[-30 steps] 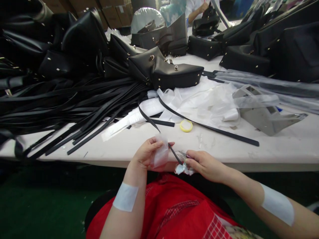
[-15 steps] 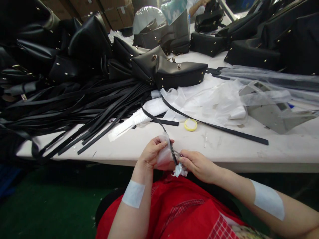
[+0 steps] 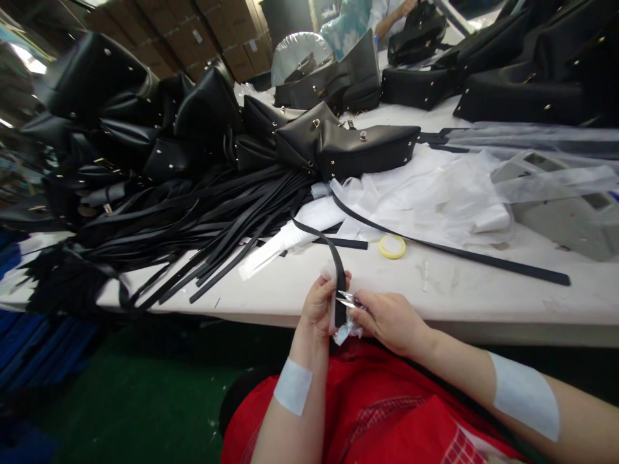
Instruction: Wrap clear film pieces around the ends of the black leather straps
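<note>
My left hand is closed around a black strap and a piece of translucent white sheet held along it. The strap's far part runs up over the table towards the strap pile. In my right hand is a pair of small metal thread snips, their blades apart and pointing left over the strap. A crumpled pale scrap hangs just below the snips by my right fingers; what fixes it there is hidden. Both hands are at the table's front edge, above my red apron.
Black straps lie piled at left, black handbags behind. White plastic sheets, a yellow tape roll and another black strap lie on the white table. A co-worker's arm shows at the back.
The view has swung left, so the scene sits further right. The strap has turned its flat face up, and the snips' blades now show clearly over it.
</note>
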A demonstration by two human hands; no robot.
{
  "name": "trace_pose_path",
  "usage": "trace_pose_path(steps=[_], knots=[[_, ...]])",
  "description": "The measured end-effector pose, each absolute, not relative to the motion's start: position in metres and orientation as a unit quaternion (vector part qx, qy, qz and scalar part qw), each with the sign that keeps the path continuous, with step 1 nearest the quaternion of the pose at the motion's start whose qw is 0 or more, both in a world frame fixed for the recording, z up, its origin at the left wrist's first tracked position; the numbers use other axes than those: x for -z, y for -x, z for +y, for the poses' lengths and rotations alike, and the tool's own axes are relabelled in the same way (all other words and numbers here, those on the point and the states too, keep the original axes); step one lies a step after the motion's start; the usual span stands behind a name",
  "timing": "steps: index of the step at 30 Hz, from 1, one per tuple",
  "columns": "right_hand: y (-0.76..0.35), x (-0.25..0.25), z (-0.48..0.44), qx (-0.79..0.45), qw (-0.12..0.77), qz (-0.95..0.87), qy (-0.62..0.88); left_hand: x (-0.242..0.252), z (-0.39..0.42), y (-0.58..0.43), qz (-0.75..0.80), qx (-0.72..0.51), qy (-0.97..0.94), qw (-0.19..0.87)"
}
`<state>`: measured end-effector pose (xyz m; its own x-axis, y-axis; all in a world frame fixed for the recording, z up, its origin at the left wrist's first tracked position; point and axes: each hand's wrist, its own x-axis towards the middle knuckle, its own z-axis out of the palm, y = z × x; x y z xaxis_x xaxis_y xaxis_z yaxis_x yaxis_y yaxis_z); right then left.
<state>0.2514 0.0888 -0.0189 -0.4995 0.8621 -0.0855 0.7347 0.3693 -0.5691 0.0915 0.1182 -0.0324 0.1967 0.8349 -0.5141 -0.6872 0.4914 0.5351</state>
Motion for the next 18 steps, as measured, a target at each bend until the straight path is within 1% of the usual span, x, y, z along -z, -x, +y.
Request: trace_pose_path(steps=[5,10,18], knots=[[-0.251,0.024,0.096,-0.223,0.119,-0.835,0.489,0.028,0.113,-0.109,0.404,-0.501,0.004,0.765],[-0.254,0.021,0.099,-0.187,0.114,-0.846,0.486,0.022,0.107,-0.12,0.427,-0.527,-0.004,0.735],[-0.262,0.007,0.102,-0.206,0.086,-0.862,0.456,0.014,0.097,-0.129,0.466,-0.546,0.006,0.697]])
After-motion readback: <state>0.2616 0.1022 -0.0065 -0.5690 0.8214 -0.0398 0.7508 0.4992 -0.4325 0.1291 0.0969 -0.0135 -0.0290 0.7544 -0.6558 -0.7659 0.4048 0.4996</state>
